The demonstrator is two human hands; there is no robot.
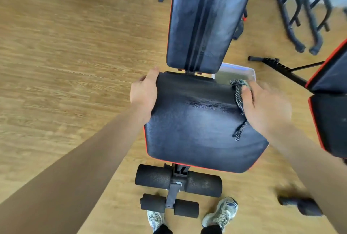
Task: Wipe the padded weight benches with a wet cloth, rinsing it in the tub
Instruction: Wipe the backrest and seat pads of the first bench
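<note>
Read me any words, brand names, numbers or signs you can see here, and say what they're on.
None can be read.
Backrest pad: faint marks, too blurred to read.
Seat pad, cloth, tub, shoes: no lettering visible.

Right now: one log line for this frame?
left hand: steadies seat pad edge | right hand: cloth on pad's right edge | tub: behind seat

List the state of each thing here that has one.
Seat pad: wet streak, partly wiped.
Back pad: raised, streaky.
Cloth: pressed on seat's right edge.
Tub: on floor behind seat.
Left hand: grips seat's left edge.
Right hand: holds cloth.
</note>
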